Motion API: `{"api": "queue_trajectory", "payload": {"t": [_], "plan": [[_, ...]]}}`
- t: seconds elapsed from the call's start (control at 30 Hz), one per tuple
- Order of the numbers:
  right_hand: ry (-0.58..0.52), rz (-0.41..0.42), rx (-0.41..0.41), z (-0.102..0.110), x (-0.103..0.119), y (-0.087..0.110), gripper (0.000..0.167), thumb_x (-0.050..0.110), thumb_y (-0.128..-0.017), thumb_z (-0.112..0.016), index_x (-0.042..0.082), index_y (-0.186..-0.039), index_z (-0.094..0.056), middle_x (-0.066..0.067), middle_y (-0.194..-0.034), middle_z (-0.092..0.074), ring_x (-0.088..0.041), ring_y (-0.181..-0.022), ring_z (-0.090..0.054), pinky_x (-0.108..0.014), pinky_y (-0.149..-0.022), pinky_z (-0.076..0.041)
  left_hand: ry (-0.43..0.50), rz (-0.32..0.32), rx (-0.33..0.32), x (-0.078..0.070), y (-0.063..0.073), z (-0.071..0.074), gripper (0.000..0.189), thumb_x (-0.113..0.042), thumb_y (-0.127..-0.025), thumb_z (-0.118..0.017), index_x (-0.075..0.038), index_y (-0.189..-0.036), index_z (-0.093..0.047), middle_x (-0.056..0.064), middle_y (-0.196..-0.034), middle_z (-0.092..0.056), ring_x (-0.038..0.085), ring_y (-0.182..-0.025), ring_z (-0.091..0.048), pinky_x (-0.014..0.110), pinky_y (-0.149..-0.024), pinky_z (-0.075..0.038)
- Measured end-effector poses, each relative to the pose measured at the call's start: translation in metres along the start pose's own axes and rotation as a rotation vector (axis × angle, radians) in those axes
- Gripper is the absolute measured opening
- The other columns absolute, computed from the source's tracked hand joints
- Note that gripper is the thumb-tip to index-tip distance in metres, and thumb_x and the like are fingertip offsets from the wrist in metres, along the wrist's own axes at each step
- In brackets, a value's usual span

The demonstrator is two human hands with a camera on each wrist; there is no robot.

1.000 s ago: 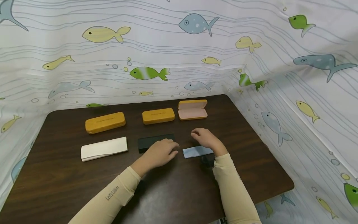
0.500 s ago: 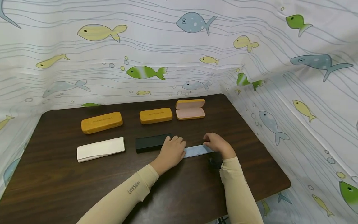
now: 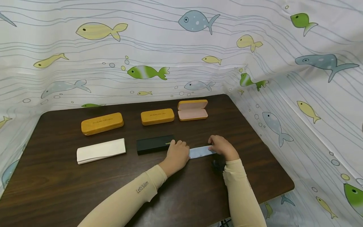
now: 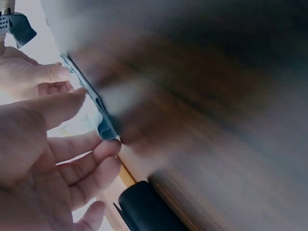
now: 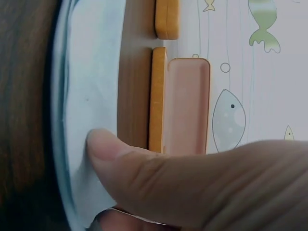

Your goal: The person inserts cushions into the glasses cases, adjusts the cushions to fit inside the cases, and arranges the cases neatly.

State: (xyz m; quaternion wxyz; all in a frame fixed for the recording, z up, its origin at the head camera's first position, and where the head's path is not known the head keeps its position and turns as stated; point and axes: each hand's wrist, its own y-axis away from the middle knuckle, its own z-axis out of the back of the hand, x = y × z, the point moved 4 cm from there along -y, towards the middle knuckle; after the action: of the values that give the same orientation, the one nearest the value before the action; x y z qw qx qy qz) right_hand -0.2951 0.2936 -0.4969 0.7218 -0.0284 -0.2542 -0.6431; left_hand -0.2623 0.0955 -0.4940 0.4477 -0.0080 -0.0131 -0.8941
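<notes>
A light blue folded cloth [image 3: 200,152] is stretched between my two hands, low over the dark table [image 3: 107,183]. My left hand [image 3: 178,155] holds its left end; in the left wrist view the fingers curl at the folded edge [image 4: 106,129] with the thumb alongside. At the other end my right hand [image 3: 224,147] pinches the cloth, thumb on its upper face in the right wrist view, other fingers mostly hidden. Just left of my left hand lies a long black case [image 3: 153,145] with small lettering, its right end next to my fingers.
Along the back stand two closed yellow cases [image 3: 102,124], [image 3: 157,117] and an open yellow case [image 3: 193,114] with pink lining. A folded white cloth [image 3: 101,151] lies at left. Fish-patterned curtain [image 3: 158,41] hangs behind and at right.
My left hand has moved right from over the black case to the blue cloth's left end. My right hand has shifted slightly right and down onto the cloth's right end.
</notes>
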Motion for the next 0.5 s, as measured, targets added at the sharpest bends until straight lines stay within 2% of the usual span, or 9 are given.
{"api": "queue_trajectory", "payload": {"t": [0.1, 0.27, 0.43, 0.5], "plan": [[-0.005, -0.001, 0.001, -0.0004, -0.0009, 0.0006, 0.015, 0.007, -0.094, -0.072, 0.000, -0.102, -0.061, -0.009, -0.089, -0.056, -0.023, -0.079, -0.053, -0.040, -0.073, -0.048, 0.012, 0.014, 0.022, -0.0022, -0.0027, -0.0023, 0.027, -0.039, -0.095, -0.071, -0.012, -0.100, -0.071, 0.002, -0.090, -0.062, 0.018, -0.086, -0.055, 0.036, -0.077, -0.041], [-0.011, -0.001, 0.027, -0.0018, -0.0032, 0.0010, 0.013, 0.009, -0.095, -0.071, 0.002, -0.090, -0.062, -0.007, -0.083, -0.056, -0.021, -0.072, -0.052, -0.035, -0.066, -0.047, 0.072, 0.036, 0.020, -0.0009, -0.0068, -0.0035, 0.022, -0.032, -0.095, -0.072, -0.011, -0.100, -0.070, 0.003, -0.091, -0.063, 0.021, -0.088, -0.057, 0.035, -0.071, -0.041], [-0.047, 0.030, 0.068, -0.0006, -0.0074, 0.0016, 0.015, 0.011, -0.095, -0.071, 0.004, -0.088, -0.061, -0.006, -0.085, -0.056, -0.020, -0.074, -0.051, -0.032, -0.066, -0.045, 0.139, -0.008, 0.014, 0.0020, -0.0079, -0.0038, 0.023, -0.029, -0.095, -0.074, -0.011, -0.108, -0.071, 0.005, -0.100, -0.066, 0.023, -0.094, -0.061, 0.039, -0.076, -0.050], [-0.066, 0.057, 0.083, 0.0016, -0.0093, 0.0028, 0.015, 0.012, -0.096, -0.071, 0.005, -0.088, -0.060, -0.006, -0.086, -0.056, -0.020, -0.075, -0.051, -0.033, -0.067, -0.045, 0.170, -0.034, -0.009, 0.0034, -0.0074, -0.0024, 0.020, -0.027, -0.094, -0.075, -0.011, -0.105, -0.072, 0.005, -0.098, -0.067, 0.024, -0.091, -0.063, 0.041, -0.076, -0.053]]}}
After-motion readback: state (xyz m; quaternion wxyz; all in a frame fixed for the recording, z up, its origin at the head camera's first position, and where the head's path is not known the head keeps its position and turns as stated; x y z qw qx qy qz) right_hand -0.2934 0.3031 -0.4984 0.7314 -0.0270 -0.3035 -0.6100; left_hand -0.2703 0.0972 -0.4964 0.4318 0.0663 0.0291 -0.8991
